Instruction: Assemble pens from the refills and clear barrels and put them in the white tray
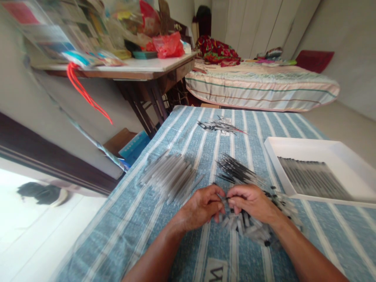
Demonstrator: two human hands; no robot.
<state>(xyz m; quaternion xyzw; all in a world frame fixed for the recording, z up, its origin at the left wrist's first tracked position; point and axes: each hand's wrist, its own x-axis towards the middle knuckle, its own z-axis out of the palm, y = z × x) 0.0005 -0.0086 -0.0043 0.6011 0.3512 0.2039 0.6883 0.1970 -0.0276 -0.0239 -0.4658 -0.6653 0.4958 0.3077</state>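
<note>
My left hand and my right hand meet fingertip to fingertip over the table, both closed in a pinch. Something small and dark shows between them, too blurred and covered to name. Under and beside my right hand lies a loose heap of short clear pen caps, some with black ends. Just beyond the hands is a bundle of thin dark pen refills. A pile of translucent grey pen barrels lies to the left of my left hand, roughly parallel.
A white box at the right holds a row of pens. Farther back lies a small pile of thin dark and clear pieces. The blue striped tablecloth covers the table. Behind stand a cluttered desk and a bed.
</note>
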